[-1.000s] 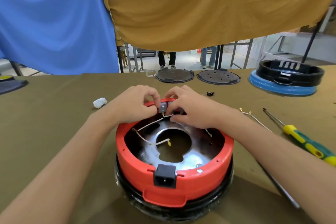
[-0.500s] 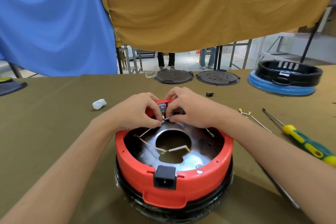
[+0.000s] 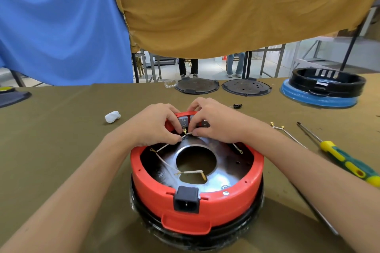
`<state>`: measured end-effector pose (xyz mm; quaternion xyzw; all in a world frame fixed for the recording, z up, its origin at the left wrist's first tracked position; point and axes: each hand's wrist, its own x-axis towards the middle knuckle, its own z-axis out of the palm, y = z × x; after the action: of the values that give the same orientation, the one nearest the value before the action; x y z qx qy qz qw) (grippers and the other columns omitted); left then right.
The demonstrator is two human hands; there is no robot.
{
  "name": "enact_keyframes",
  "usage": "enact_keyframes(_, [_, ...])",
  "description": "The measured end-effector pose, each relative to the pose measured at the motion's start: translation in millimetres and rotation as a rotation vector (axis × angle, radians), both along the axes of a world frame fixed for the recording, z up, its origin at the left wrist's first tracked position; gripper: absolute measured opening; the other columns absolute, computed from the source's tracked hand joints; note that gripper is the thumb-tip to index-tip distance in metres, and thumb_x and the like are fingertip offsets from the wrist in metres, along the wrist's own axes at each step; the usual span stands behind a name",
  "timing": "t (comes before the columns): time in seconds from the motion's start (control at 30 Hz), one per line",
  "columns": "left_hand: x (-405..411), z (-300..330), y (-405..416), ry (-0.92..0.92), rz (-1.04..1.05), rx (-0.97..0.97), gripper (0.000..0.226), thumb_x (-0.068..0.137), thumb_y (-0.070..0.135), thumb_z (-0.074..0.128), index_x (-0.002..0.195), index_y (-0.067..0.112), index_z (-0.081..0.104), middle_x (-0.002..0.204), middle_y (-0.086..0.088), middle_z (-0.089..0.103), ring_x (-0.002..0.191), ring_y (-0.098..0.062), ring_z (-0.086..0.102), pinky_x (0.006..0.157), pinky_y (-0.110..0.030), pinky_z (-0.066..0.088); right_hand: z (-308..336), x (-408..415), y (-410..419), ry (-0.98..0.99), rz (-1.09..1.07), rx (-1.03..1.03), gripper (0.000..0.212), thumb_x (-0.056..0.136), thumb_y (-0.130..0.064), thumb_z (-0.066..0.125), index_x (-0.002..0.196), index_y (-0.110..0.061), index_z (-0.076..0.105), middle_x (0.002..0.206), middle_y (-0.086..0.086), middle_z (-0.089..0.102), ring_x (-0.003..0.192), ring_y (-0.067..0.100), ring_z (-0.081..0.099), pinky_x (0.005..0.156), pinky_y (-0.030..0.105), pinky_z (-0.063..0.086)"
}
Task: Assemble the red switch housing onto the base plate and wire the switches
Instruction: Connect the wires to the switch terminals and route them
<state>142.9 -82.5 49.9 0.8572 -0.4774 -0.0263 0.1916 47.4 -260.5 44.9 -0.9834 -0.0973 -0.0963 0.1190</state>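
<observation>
The housing (image 3: 197, 207) is seated on the base plate (image 3: 224, 172), near the front edge of the table (image 3: 61, 150). Both hands, the left hand (image 3: 156, 125) and the right hand (image 3: 216, 123), are placed at its far rim, over the switches (image 3: 183, 122). A screwdriver (image 3: 341, 156) and loose wires (image 3: 287, 132) are laid to the right, a wad (image 3: 112, 116) to the left. Two discs (image 3: 222, 86) are set behind.

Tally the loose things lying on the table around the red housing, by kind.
Round dark plates: 2
Screwdriver: 1
Spare wire: 1
White wad: 1
Small black part: 1
Black ring on blue base: 1
Total: 7
</observation>
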Motion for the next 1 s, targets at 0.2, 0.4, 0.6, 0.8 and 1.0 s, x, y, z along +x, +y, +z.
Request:
enact_keyframes(0.2, [-0.4,-0.7,-0.5,-0.005,-0.007,-0.015,0.011,0.077,0.022,0.079,0.085,0.030,0.079,0.120,0.015,0.057,0.099,-0.006,0.056,0.092,-0.026,0.044,0.5,0.1,0.0,0.004,-0.004,-0.001,0.012,0.092,-0.028,0.067,0.097,-0.025,0.077,0.128,-0.003,0.046,0.118,0.017,0.039,0.100,0.031,0.035])
enact_keyframes(0.4, [0.1,-0.9,-0.5,-0.005,-0.006,0.000,0.011,0.078,0.024,0.078,0.082,0.034,0.077,0.119,0.016,0.055,0.100,-0.004,0.055,0.089,-0.024,0.042,1.0,-1.0,1.1,0.010,-0.008,0.002,0.009,0.091,-0.028,0.069,0.095,-0.026,0.077,0.129,-0.003,0.045,0.120,0.017,0.039,0.101,0.037,0.038])
enact_keyframes(0.6, [-1.8,0.1,0.0,0.014,-0.003,0.001,0.006,0.078,0.027,0.079,0.077,0.034,0.078,0.121,0.016,0.054,0.102,-0.003,0.055,0.093,-0.028,0.045,1.4,-1.4,1.8,0.014,-0.009,-0.014,0.006,0.091,-0.029,0.068,0.094,-0.029,0.074,0.130,-0.003,0.044,0.120,0.016,0.038,0.101,0.035,0.038])
enact_keyframes(0.8, [-3.4,0.3,0.8,0.027,-0.017,-0.026,0.017,0.078,0.019,0.077,0.079,0.036,0.076,0.119,0.015,0.055,0.103,-0.005,0.055,0.092,-0.024,0.042,1.4,-1.1,1.4,0.013,-0.009,-0.015,0.008,0.091,-0.029,0.069,0.095,-0.026,0.075,0.131,-0.003,0.044,0.120,0.014,0.037,0.098,0.032,0.037])
enact_keyframes(1.0, [-2.4,0.3,1.0,0.033,-0.019,-0.027,0.016,0.079,0.017,0.075,0.083,0.031,0.079,0.119,0.015,0.056,0.103,-0.006,0.057,0.094,-0.026,0.044,1.3,-1.3,1.2,0.012,-0.011,-0.024,0.008,0.090,-0.029,0.069,0.096,-0.027,0.075,0.130,-0.004,0.044,0.119,0.015,0.038,0.097,0.031,0.039])
